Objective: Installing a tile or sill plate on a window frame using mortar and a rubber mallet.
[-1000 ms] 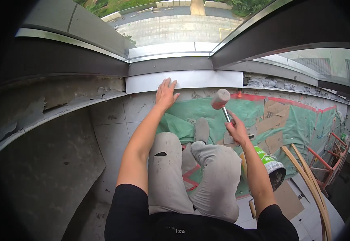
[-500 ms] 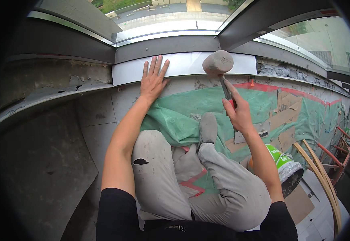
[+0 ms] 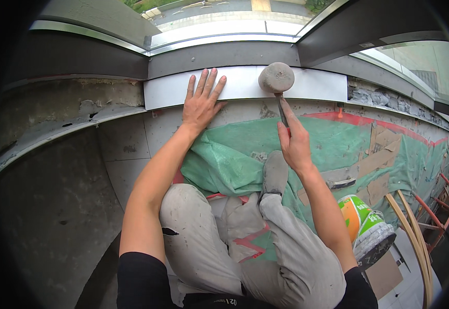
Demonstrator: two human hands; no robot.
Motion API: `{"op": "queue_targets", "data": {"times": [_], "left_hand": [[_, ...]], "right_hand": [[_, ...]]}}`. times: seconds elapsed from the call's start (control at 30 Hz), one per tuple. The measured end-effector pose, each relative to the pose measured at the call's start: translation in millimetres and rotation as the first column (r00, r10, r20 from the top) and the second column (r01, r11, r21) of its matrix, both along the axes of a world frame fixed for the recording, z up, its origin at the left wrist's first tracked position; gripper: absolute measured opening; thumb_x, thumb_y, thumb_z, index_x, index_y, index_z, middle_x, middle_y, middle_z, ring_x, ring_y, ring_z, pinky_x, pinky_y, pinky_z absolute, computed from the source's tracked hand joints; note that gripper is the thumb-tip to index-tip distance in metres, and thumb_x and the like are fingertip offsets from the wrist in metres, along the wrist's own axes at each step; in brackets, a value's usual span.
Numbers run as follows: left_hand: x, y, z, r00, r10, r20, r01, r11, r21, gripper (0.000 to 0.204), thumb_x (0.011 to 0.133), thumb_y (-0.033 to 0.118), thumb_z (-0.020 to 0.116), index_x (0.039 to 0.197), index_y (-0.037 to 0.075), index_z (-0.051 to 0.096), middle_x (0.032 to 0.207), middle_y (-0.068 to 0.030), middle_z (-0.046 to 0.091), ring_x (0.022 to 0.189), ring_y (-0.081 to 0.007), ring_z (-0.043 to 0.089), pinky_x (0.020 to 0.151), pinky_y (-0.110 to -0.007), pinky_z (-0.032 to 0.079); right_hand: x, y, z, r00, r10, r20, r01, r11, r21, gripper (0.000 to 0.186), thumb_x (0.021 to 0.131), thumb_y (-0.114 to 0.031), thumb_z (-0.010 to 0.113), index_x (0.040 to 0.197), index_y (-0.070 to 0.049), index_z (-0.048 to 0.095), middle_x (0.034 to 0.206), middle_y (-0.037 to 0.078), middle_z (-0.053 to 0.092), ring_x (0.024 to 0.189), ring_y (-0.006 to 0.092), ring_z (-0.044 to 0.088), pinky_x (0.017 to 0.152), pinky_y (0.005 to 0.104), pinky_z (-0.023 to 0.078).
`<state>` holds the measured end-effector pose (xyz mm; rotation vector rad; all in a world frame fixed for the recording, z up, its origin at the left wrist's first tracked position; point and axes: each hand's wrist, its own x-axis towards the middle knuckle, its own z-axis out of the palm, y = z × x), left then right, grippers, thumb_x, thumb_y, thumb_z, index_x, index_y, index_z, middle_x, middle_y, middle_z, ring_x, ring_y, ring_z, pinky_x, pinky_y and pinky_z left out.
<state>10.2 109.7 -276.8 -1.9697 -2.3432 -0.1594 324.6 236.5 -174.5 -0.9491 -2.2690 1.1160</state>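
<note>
A long white panel [image 3: 240,92] lies along the sill under the dark window frame [image 3: 219,52]. My left hand [image 3: 202,103] rests spread on the panel's left part, fingertips near its far edge. My right hand [image 3: 294,141] grips the handle of a grey mallet [image 3: 276,77], whose round head is over the panel, right of my left hand; whether it touches the panel I cannot tell. Below the sill my bent legs [image 3: 193,237] and grey shoe [image 3: 275,172] are on a green sheet [image 3: 224,154].
Right: a trowel [image 3: 340,183], cardboard pieces [image 3: 381,144], a green-and-white bucket [image 3: 363,232], wooden strips [image 3: 410,232] and a red metal frame [image 3: 436,211]. Left: a rough concrete ledge [image 3: 64,110]. Beyond the glass, paving [image 3: 219,15] and greenery show.
The mallet and my right hand have moved up and left, onto the panel's span. My left hand stays on the panel, fingers more spread than a second ago. The view has shifted.
</note>
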Motion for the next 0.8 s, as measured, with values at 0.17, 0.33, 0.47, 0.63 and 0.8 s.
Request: {"op": "queue_targets", "data": {"times": [0.17, 0.33, 0.47, 0.63, 0.8], "left_hand": [[-1, -3, -1, 1.0, 0.006, 0.001, -0.006, 1.0, -0.004, 0.104, 0.101, 0.064, 0.079, 0.189, 0.033, 0.033, 0.197, -0.0069, 0.03, 0.183, -0.0304, 0.023, 0.149, -0.06, 0.015], [1, 2, 1, 0.999, -0.007, -0.036, 0.007, 1.0, -0.009, 0.104, 0.102, 0.064, 0.078, 0.189, 0.031, 0.033, 0.196, -0.0084, 0.031, 0.182, -0.0317, 0.026, 0.149, -0.06, 0.014], [0, -3, 1, 1.0, -0.013, 0.0, 0.013, 1.0, 0.006, 0.104, 0.101, 0.062, 0.079, 0.189, 0.031, 0.033, 0.196, -0.0089, 0.031, 0.182, -0.0317, 0.026, 0.149, -0.06, 0.015], [-7, -4, 3, 1.0, -0.006, -0.005, 0.006, 1.0, 0.007, 0.106, 0.1, 0.06, 0.081, 0.189, 0.03, 0.034, 0.196, -0.0093, 0.032, 0.182, -0.0314, 0.027, 0.149, -0.06, 0.016], [8, 12, 3, 0.998, -0.028, 0.052, 0.027, 0.999, 0.021, 0.103, 0.101, 0.051, 0.086, 0.188, 0.026, 0.037, 0.195, -0.0108, 0.033, 0.182, -0.0328, 0.027, 0.149, -0.06, 0.016]], "right_hand": [[0, 0, -3, 0.999, -0.002, 0.053, 0.006, 0.997, -0.076, 0.066, 0.114, -0.001, 0.068, 0.178, -0.008, 0.054, 0.152, 0.024, 0.077, 0.095, 0.0302, 0.074, 0.093, 0.0381, 0.061], [0, 2, -4, 0.998, -0.005, 0.058, 0.008, 0.999, -0.05, 0.066, 0.114, 0.0, 0.068, 0.178, -0.008, 0.054, 0.151, 0.026, 0.077, 0.099, 0.0298, 0.076, 0.093, 0.038, 0.062], [-4, 2, -3, 0.999, -0.008, 0.041, 0.012, 0.994, -0.107, 0.065, 0.114, -0.001, 0.067, 0.177, -0.007, 0.054, 0.158, 0.025, 0.074, 0.103, 0.0325, 0.077, 0.095, 0.0393, 0.062], [-5, -2, -6, 1.0, -0.026, 0.015, 0.026, 0.999, -0.04, 0.064, 0.114, -0.004, 0.066, 0.177, -0.011, 0.055, 0.152, 0.026, 0.075, 0.13, 0.0477, 0.076, 0.108, 0.0512, 0.062], [14, 8, -5, 0.995, -0.039, 0.087, 0.055, 0.981, -0.184, 0.063, 0.114, -0.004, 0.068, 0.175, -0.005, 0.055, 0.164, 0.027, 0.07, 0.137, 0.0452, 0.076, 0.112, 0.046, 0.06]]}}
